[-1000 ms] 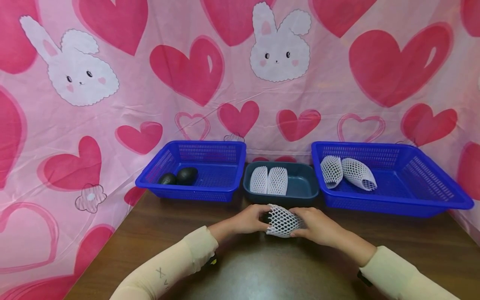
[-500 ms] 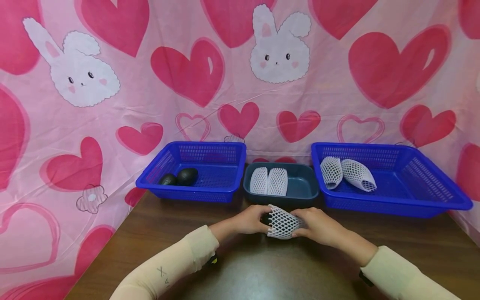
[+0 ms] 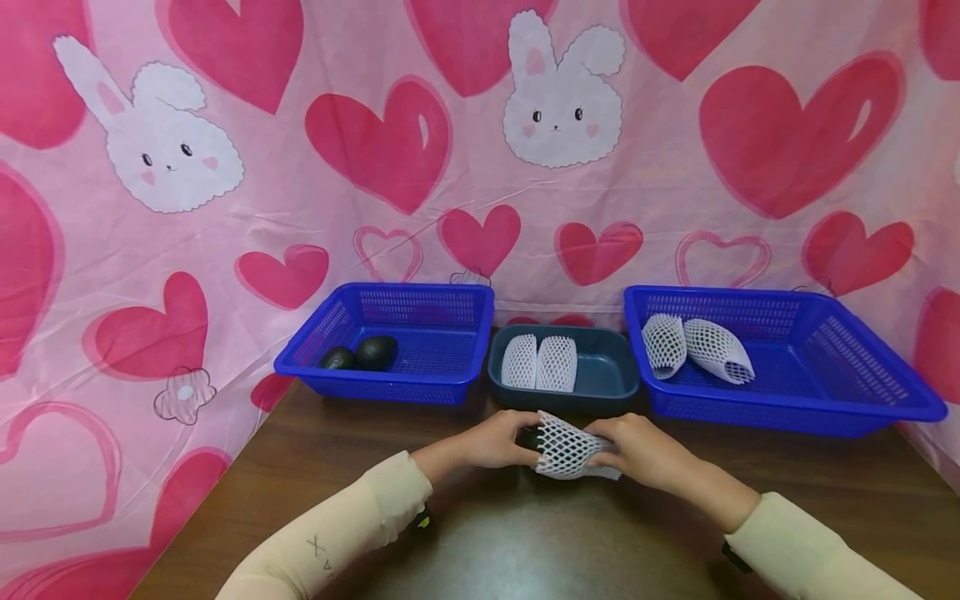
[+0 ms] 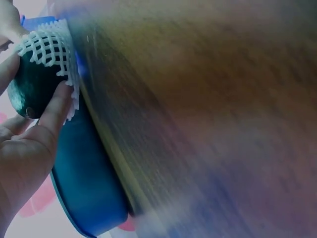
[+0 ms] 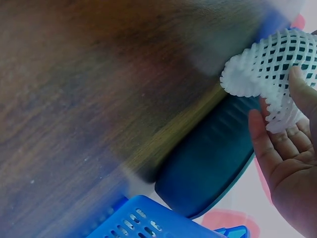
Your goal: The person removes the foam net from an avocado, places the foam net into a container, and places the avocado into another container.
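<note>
In the head view, my left hand (image 3: 491, 440) grips a dark avocado (image 4: 35, 89) by its bare end, just in front of the small tray. A white foam net sleeve (image 3: 562, 448) covers the rest of the avocado. The left wrist view shows fingers and thumb on both sides of the fruit, one finger touching the net's edge. On the other side, my right hand (image 3: 647, 452) pinches the sleeve between thumb and fingers. The sleeve's loose end (image 5: 240, 77) flares out beyond the right fingers. The avocado's far end is hidden inside the net.
Behind the hands, a dark teal tray (image 3: 611, 362) holds two flat foam sleeves (image 3: 556, 364). The left blue basket (image 3: 431, 392) contains two bare avocados (image 3: 376, 353). Two netted fruits (image 3: 717, 348) lie in the right blue basket (image 3: 780, 417). A heart-patterned cloth (image 3: 465, 158) hangs behind.
My right hand has shifted its hold slightly along the sleeve, and the sleeve's loose end now shows below its fingers. The left hand stays nearly in place on the avocado.
</note>
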{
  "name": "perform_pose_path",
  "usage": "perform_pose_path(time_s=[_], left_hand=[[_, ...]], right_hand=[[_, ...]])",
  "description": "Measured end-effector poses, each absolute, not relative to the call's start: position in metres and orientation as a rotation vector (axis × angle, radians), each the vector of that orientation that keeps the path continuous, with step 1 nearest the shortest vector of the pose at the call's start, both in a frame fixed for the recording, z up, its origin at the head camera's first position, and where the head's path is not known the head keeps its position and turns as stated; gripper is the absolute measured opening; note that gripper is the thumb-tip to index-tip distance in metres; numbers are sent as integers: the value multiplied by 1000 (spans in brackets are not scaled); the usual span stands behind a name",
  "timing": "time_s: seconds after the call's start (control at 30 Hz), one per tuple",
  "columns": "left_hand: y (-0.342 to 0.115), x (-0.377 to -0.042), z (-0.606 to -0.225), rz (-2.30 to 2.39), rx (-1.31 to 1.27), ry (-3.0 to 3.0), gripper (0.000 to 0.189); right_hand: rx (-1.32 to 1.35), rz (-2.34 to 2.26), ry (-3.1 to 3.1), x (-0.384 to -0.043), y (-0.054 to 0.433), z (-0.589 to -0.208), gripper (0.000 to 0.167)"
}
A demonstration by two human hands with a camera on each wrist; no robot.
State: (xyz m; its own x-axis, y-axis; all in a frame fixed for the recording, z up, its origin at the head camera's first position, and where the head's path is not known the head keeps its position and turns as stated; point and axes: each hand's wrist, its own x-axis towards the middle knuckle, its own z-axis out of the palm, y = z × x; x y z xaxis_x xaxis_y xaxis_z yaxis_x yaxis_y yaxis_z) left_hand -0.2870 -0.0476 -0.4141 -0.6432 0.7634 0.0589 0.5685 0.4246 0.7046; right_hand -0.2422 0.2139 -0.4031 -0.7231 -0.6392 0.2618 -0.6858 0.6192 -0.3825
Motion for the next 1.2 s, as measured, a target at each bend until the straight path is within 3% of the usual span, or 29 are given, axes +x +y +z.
perform_pose_path(time_s=[0.53, 1.2], left_hand=[[-56, -287, -402, 1100, 1107, 2391, 61], [-77, -291, -392, 1242, 957, 2342, 53]], right_hand=[[1055, 691, -2709, -240, 221, -394, 10], [728, 603, -2772, -233, 238, -375, 7]])
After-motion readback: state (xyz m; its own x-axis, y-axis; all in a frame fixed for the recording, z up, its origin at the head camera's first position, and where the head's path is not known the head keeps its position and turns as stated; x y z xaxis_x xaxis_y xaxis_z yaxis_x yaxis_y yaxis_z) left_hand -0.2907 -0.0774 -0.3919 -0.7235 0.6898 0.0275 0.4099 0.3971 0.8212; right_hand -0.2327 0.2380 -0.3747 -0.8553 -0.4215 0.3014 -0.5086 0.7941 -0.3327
